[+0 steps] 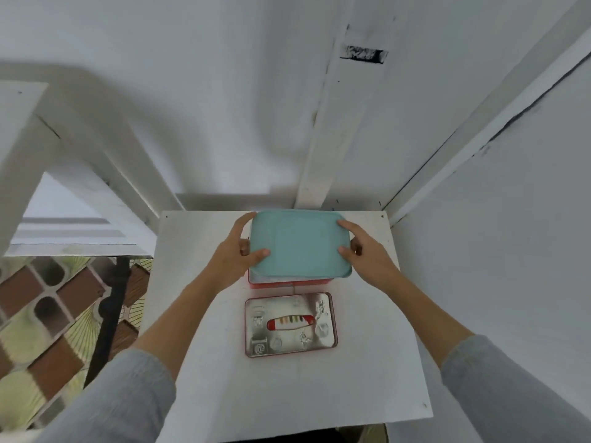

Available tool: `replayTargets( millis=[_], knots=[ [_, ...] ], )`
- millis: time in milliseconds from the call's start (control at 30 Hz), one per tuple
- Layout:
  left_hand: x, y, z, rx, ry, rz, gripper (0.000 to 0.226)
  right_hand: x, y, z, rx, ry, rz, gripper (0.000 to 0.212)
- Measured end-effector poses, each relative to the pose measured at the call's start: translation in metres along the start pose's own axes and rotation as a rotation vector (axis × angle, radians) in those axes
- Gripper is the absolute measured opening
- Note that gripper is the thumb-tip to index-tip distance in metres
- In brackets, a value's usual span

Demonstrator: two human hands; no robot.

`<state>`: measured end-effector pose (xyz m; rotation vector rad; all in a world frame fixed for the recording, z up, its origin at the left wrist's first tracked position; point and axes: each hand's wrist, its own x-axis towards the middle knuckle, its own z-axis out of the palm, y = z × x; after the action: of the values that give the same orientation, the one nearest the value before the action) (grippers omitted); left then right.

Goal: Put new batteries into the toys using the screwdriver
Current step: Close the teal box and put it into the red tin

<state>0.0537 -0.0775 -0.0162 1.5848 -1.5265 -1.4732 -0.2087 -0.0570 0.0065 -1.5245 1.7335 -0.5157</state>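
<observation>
A white square table (198, 362) fills the middle of the view, pushed into a corner of white walls (495, 251), with a patterned tiled floor (48, 314) showing past its left edge.

At the far side of the table sits a red box (287, 282), mostly hidden under a teal lid (299, 244). The lid is a rounded rectangle whose long axis runs left to right across the table; its near edge overhangs the box, and a strip of the red wall shows beneath it. Whether the lid is seated or raised off the rim cannot be told.

The left hand (238, 255) holds the lid's left edge, thumb lying on top near the front corner and fingers reaching along the side toward the far corner. The right hand (364, 251) holds the right edge the same way, thumb on the top surface and fingers curled over the side. Both forearms reach in from the bottom of the view, in grey sleeves (128, 398) pushed up to the elbows.

Nearer the person, just in front of the box and apart from it, a silver tin (256, 334) with a red rim lies flat. It is a rounded rectangle, long axis also left to right, and carries small embossed-looking figures that are too blurred to read. In its centre is an oval window or label (290, 323), long axis left to right, red at both ends with coloured stripes between.

No toys, batteries or screwdriver can be made out in this view.
</observation>
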Motion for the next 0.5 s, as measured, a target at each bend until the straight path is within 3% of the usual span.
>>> replayTargets(
  millis=[200,500],
  knots=[
    [0.040,-0.045,0.021,0.011,0.061,-0.125,0.057,0.049,0.035,0.024,-0.065,-0.097,-0.010,0.051],
    [0.066,-0.097,0.042,0.010,0.076,-0.147,0.063,0.076,0.083,0.055,-0.085,-0.177,-0.003,0.058]
  ],
)
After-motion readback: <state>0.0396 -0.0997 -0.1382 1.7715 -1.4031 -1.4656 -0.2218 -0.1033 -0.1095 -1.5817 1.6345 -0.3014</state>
